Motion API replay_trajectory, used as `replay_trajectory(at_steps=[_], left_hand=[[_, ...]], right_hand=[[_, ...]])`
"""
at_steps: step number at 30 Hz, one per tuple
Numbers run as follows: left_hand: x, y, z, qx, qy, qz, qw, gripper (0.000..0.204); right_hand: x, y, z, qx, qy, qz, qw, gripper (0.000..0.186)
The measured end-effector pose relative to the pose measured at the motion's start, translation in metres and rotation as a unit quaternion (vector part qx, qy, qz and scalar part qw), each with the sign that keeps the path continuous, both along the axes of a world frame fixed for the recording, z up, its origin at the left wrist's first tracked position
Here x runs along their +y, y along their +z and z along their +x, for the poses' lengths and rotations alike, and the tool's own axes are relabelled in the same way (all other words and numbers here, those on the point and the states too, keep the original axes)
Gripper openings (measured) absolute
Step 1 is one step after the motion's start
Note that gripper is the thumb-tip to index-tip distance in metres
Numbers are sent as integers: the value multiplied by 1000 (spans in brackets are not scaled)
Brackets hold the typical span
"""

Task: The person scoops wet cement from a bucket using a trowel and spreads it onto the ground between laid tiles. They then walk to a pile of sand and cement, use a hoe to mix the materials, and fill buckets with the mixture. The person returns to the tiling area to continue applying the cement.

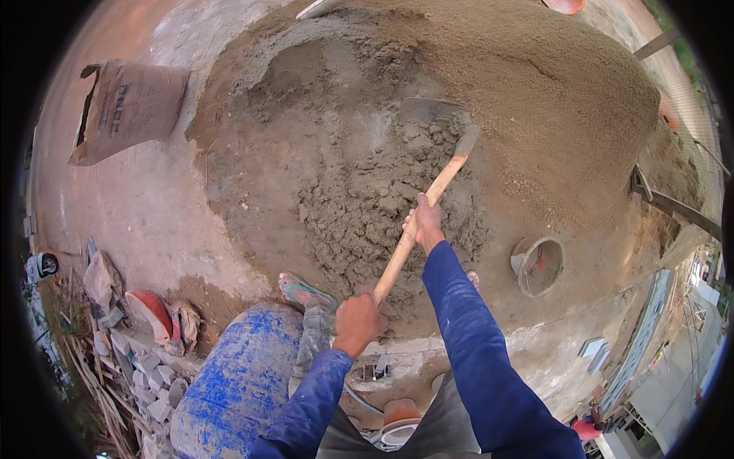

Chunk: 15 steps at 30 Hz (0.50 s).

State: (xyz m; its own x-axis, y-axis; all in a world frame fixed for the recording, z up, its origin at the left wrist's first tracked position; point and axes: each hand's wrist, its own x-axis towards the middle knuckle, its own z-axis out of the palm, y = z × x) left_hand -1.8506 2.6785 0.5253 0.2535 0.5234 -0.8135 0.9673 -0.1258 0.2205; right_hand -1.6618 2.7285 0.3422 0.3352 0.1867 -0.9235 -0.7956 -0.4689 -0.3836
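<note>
Both hands grip the pale wooden handle of a hoe [401, 251] that slants up and to the right. My left hand [358, 325] is closed round its near end, and my right hand [427, 220] wraps it farther up. The grey metal blade [430, 109] sits at the far end among wet mortar, which partly hides it. Lumpy grey mortar [367, 206] spreads on the ground beneath and left of the handle. A large heap of brown sand [550, 99] rises beyond and to the right of the blade.
A torn-open paper sack [138, 111] stands at the far left. A dirty bucket [537, 266] is right of the mortar. By my left leg is a blue-stained barrel [241, 382], near rubble [157, 386]. My sandalled foot [306, 291] borders the mortar; another bucket [401, 421] sits between my legs.
</note>
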Motion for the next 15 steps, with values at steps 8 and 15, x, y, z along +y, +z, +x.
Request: replay_trajectory(at_steps=[8,15], left_hand=[[-129,95,-131,113,22,-62,991,23],[-195,124,-206,109,41,-13,993,22]], right_hand=[[-137,107,-140,50,-16,-29,998,31],[-186,181,-184,69,-25,53,996,30]])
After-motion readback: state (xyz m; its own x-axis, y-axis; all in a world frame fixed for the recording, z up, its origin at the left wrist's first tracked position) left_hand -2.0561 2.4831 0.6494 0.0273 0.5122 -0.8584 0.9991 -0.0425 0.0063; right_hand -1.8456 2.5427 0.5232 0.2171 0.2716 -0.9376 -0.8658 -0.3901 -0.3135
